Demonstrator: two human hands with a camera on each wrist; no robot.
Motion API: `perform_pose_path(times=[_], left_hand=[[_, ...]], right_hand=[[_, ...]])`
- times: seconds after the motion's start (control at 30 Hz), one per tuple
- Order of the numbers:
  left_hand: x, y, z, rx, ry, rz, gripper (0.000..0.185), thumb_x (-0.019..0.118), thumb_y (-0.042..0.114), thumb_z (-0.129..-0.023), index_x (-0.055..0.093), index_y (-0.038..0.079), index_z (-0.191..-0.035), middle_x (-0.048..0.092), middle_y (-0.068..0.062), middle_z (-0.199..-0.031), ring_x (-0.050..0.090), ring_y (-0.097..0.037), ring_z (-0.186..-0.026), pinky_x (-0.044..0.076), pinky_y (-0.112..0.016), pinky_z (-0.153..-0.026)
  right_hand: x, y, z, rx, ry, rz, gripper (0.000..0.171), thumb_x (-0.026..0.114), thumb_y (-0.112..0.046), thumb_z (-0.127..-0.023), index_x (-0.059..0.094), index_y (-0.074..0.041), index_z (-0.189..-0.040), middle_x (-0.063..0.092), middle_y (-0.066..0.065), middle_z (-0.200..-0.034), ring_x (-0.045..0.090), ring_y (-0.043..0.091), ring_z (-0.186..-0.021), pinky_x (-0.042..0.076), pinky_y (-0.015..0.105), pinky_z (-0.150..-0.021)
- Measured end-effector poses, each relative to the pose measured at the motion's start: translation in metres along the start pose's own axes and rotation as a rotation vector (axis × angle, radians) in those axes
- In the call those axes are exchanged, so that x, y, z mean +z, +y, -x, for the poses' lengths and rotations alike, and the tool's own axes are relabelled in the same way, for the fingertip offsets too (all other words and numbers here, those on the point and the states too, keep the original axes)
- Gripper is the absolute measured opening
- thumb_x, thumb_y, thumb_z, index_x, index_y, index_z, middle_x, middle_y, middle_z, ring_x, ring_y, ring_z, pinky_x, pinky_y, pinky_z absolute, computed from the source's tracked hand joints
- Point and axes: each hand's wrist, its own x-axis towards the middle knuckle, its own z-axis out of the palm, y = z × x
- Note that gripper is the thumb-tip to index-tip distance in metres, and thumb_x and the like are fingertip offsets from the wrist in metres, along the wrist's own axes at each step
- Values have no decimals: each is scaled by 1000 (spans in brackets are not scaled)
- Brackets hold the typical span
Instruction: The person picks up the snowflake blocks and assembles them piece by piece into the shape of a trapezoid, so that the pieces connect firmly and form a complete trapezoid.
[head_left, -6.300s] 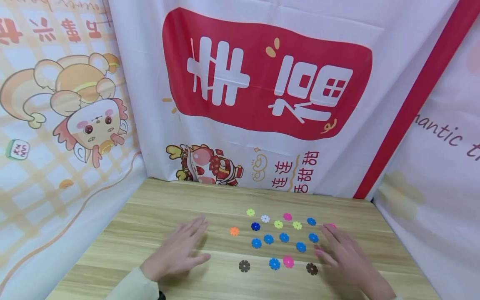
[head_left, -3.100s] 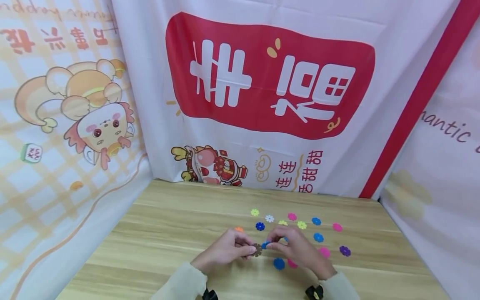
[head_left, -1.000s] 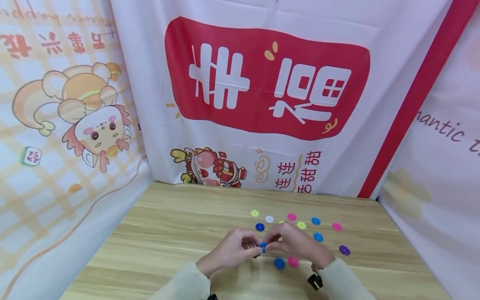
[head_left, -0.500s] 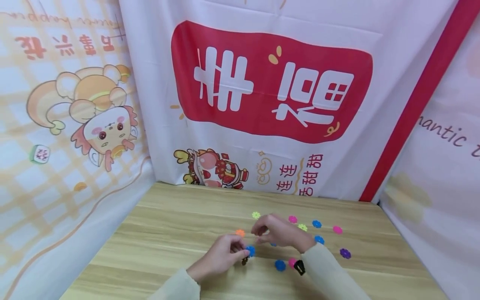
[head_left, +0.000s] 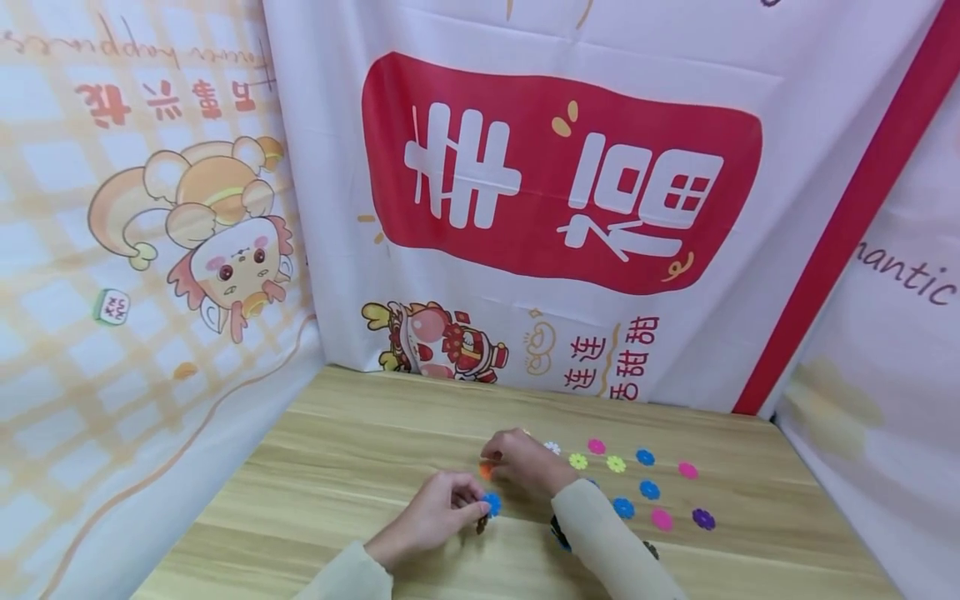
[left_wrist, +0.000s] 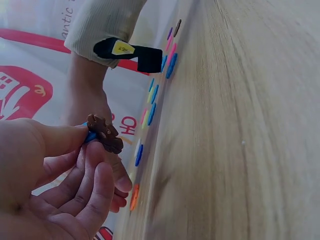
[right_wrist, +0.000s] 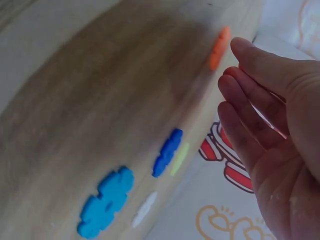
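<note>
My left hand (head_left: 438,512) pinches a joined pair of notched, flower-shaped plastic discs between thumb and fingers. One is the blue disc (head_left: 492,503), and below it sits the brown disc (left_wrist: 105,132), set at an angle to the blue one. Both are held just above the tabletop. Reaching over the table, my right hand (head_left: 528,461) is at the orange disc (right_wrist: 220,48), which lies flat on the wood. In the right wrist view its thumb and fingers are loosely bent with nothing between them, close to the orange disc. My right forearm hides some discs in the head view.
Several loose discs lie on the wooden table (head_left: 315,467) to the right, among them a purple disc (head_left: 703,518), a pink disc (head_left: 687,471) and a dark blue disc (right_wrist: 167,152). A printed cloth (head_left: 555,333) hangs along the table's back edge.
The empty hands picked up a brown and a blue disc and brought them together. Then the right hand let go and moved left to the orange disc, while the left kept the pair.
</note>
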Motion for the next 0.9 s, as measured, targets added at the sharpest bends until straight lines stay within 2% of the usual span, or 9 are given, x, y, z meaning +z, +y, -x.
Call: perform_pose_path(times=[0.2, 0.37, 0.47, 0.57, 0.7, 0.9], left_hand=[[1, 0, -1, -14, -13, 20, 9, 70, 25, -89, 68, 16, -88, 69, -1, -86, 64, -10, -74, 54, -22, -65], [2, -1, -3, -15, -17, 21, 8, 70, 25, -89, 69, 17, -88, 69, 0, -87, 63, -11, -76, 54, -22, -66], [2, -2, -5, -26, -19, 21, 7, 70, 24, -89, 68, 17, -89, 68, 0, -88, 63, -11, -76, 54, -22, -66], [2, -2, -6, -43, -23, 28, 8, 69, 24, -89, 68, 16, -89, 68, 0, -88, 64, -12, -77, 55, -23, -66], [2, -3, -8, -68, -21, 44, 10, 69, 27, -90, 68, 17, -91, 69, -1, -89, 63, -14, -78, 55, -23, -67], [6, 0, -14, -81, -22, 80, 12, 68, 27, -90, 67, 16, -94, 68, -4, -91, 63, -17, -80, 56, -26, -69]], right_hand=[[4, 2, -4, 14, -27, 10, 21, 72, -15, -86, 72, -13, -107, 72, -2, -100, 62, 7, -88, 53, 20, -81], [3, 6, -3, 76, -51, -25, 11, 74, -16, -84, 74, -17, -96, 69, -7, -87, 58, 5, -76, 51, 18, -71], [1, 11, 1, 113, -38, -53, 5, 76, -21, -83, 72, -18, -85, 66, -9, -77, 54, 3, -68, 48, 18, -64], [-3, 17, 8, 97, 4, -71, 13, 78, -26, -81, 70, -18, -77, 65, -8, -72, 51, 2, -64, 45, 17, -60], [-9, 22, 20, 54, 46, -105, 15, 77, -29, -81, 70, -17, -76, 67, -6, -72, 50, 2, -64, 44, 16, -59], [-27, 16, 44, 54, 58, -214, 10, 72, -28, -86, 70, -19, -81, 67, -8, -76, 53, 3, -65, 49, 19, -58]])
